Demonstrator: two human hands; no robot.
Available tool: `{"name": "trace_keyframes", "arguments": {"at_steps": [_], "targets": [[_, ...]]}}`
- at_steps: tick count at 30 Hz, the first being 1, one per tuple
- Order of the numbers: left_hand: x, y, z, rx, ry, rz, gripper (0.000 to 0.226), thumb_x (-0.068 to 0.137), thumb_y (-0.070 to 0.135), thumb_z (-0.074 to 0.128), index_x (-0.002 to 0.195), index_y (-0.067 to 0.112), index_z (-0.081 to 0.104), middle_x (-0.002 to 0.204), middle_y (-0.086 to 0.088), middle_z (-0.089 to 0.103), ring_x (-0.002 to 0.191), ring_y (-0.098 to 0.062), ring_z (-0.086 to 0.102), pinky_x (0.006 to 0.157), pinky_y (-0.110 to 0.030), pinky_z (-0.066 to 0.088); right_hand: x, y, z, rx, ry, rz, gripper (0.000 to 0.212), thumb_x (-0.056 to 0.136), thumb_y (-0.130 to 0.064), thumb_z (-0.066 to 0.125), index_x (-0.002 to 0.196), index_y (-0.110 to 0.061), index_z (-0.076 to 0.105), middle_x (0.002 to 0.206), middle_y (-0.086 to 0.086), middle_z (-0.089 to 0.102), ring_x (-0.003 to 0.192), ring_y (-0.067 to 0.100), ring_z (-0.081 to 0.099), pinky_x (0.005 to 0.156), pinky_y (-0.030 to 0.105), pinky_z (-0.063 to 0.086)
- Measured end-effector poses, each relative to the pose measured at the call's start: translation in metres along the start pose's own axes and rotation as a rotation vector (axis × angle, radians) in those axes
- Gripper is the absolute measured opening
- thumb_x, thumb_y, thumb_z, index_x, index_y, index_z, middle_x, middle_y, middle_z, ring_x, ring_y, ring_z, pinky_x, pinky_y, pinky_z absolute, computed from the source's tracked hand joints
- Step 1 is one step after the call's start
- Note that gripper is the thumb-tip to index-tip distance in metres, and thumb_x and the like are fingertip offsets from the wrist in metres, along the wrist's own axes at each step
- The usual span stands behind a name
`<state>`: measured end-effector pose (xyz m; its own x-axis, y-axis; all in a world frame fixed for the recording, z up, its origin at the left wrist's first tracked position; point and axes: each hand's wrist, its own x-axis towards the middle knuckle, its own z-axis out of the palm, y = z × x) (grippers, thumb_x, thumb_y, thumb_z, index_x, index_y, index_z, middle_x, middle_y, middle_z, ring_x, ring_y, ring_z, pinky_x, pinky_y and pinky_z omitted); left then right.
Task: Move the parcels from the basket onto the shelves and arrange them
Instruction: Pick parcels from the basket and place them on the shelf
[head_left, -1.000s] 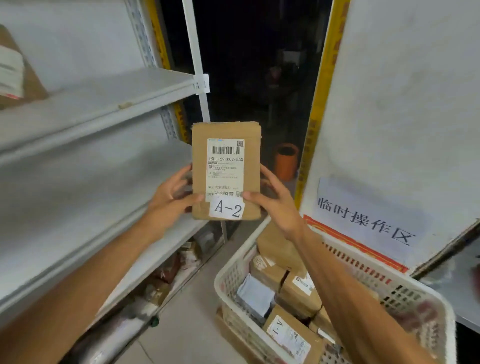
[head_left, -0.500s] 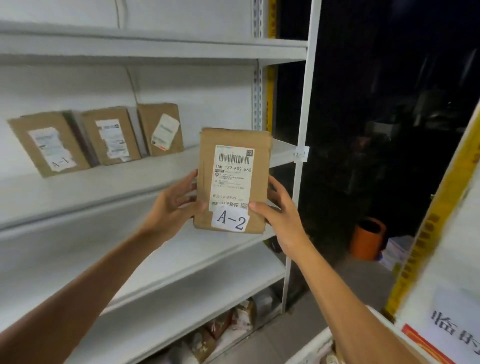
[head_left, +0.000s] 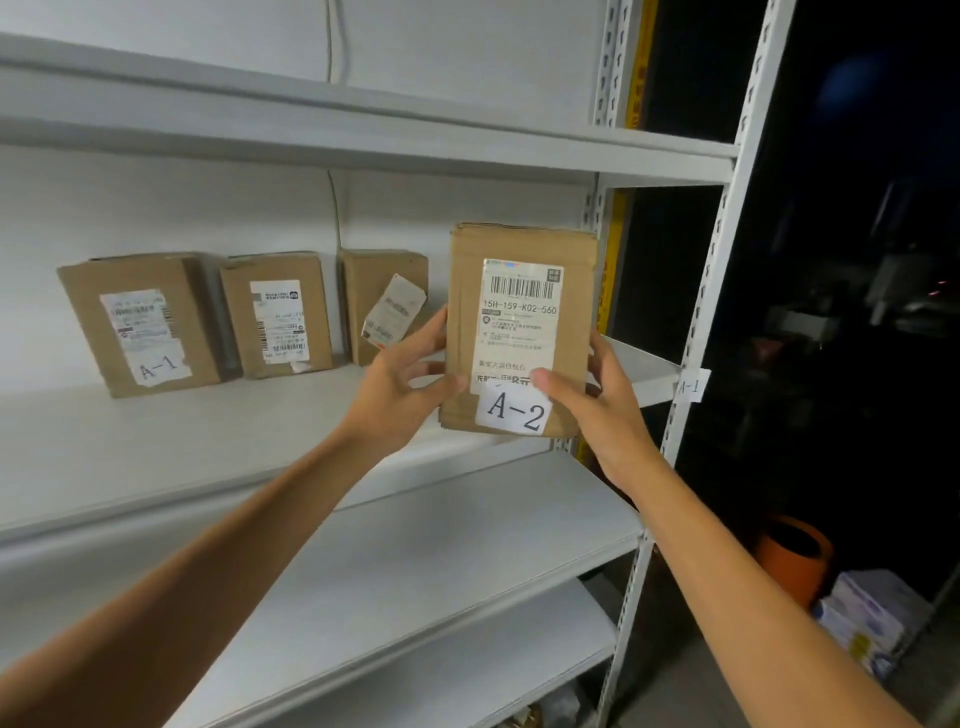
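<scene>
Cardboard parcel (head_left: 519, 332): marked A-2, held upright at frame centre, in front of the middle shelf (head_left: 208, 441), resting on nothing.
Left hand (head_left: 400, 389): clasps the lower left edge, thumb on the front face.
Right hand (head_left: 608, 410): clasps the lower right edge, thumb pressing the shipping label.
Shelf tag (head_left: 691, 385): reads A-1, on the right upright, level with that shelf.
Brown boxes (head_left: 275, 314): three stand against the back wall, left of centre; the leftmost is marked A-1.
Sorting risk: likely the main one; A-2 set beside this row would be misfiled.
Handling risk: both grips sit low, so the parcel could topple on release or knock the nearest box (head_left: 384, 312).
</scene>
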<state>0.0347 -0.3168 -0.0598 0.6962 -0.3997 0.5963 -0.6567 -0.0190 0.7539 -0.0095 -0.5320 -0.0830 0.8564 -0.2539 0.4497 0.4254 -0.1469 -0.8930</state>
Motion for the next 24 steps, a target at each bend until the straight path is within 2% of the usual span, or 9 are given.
{"name": "trace_keyframes", "arguments": {"at_steps": [5,7,12,14,16,18,19,22,24], "targets": [[0.036,-0.04,-0.001,0.021,0.006,-0.006,0.071,0.085,0.002,0.067,0.134,0.045,0.039,0.122,0.033,0.058,0.118,0.002,0.054,0.088,-0.015,0.049,0.038,0.027,0.003,-0.029,-0.013,0.009,0.072,0.084,-0.022,0.075,0.144,-0.035,0.038,0.124,-0.019,0.062,0.111,-0.004,0.059,0.086,0.022,0.054],[0.051,-0.058,-0.001,0.034,0.011,-0.015,0.072,0.085,0.002,0.067,0.134,0.048,0.038,0.122,0.036,0.056,0.117,0.004,0.054,0.091,-0.021,0.05,0.057,0.04,0.006,-0.038,-0.019,0.011,0.07,0.085,-0.02,0.074,0.144,-0.034,0.038,0.128,-0.017,0.06,0.114,-0.001,0.058,0.085,0.02,0.054],[0.095,-0.116,0.004,0.125,0.068,-0.06,0.073,0.084,-0.001,0.066,0.129,0.051,0.039,0.108,0.041,0.06,0.105,0.012,0.058,0.087,-0.018,0.052,0.119,0.085,0.012,-0.118,-0.08,0.044,0.064,0.09,-0.016,0.068,0.145,-0.03,0.037,0.127,-0.017,0.06,0.116,-0.001,0.057,0.098,0.024,0.049],[0.115,-0.143,0.011,0.192,0.163,-0.114,0.07,0.084,-0.001,0.067,0.135,0.041,0.043,0.108,0.034,0.061,0.093,0.019,0.058,0.082,-0.015,0.051,0.147,0.108,0.014,-0.15,-0.126,0.088,0.063,0.092,-0.014,0.065,0.145,-0.03,0.034,0.124,-0.018,0.059,0.115,0.002,0.057,0.099,0.024,0.047],[0.136,-0.166,0.014,0.283,0.223,-0.139,0.065,0.084,0.001,0.067,0.141,0.024,0.046,0.113,0.017,0.064,0.088,0.02,0.058,0.079,-0.005,0.046,0.179,0.128,0.013,-0.192,-0.163,0.107,0.064,0.094,-0.015,0.063,0.146,-0.031,0.03,0.126,-0.017,0.057,0.118,0.008,0.056,0.1,0.026,0.045],[0.158,-0.183,0.016,0.417,0.192,-0.118,0.064,0.084,0.003,0.067,0.142,0.019,0.045,0.114,0.009,0.066,0.092,0.01,0.06,0.079,0.0,0.043,0.213,0.142,0.01,-0.221,-0.202,0.12,0.066,0.093,-0.015,0.063,0.147,-0.03,0.027,0.132,-0.012,0.057,0.12,0.011,0.055,0.102,0.029,0.044],[0.168,-0.19,0.017,0.485,0.174,-0.101,0.065,0.083,0.003,0.067,0.142,0.019,0.044,0.114,0.007,0.065,0.095,0.002,0.061,0.08,-0.005,0.046,0.228,0.148,0.009,-0.235,-0.219,0.128,0.066,0.093,-0.015,0.063,0.147,-0.029,0.028,0.134,-0.009,0.056,0.121,0.012,0.055,0.101,0.029,0.045],[0.195,-0.208,0.022,0.783,0.24,-0.056,0.068,0.077,0.006,0.071,0.136,0.011,0.04,0.124,-0.011,0.048,0.101,-0.026,0.056,0.081,-0.036,0.054,0.268,0.165,0.013,-0.286,-0.236,0.115,0.063,0.09,-0.014,0.067,0.143,-0.027,0.035,0.125,-0.011,0.06,0.115,0.012,0.06,0.083,0.01,0.046],[0.206,-0.219,0.021,1.009,0.289,-0.006,0.075,0.069,0.008,0.076,0.132,0.006,0.036,0.127,-0.021,0.042,0.106,-0.036,0.046,0.085,-0.045,0.05,0.288,0.178,0.02,-0.319,-0.237,0.109,0.061,0.088,-0.013,0.069,0.14,-0.026,0.04,0.117,-0.014,0.06,0.107,0.009,0.061,0.07,0.0,0.042]]}}
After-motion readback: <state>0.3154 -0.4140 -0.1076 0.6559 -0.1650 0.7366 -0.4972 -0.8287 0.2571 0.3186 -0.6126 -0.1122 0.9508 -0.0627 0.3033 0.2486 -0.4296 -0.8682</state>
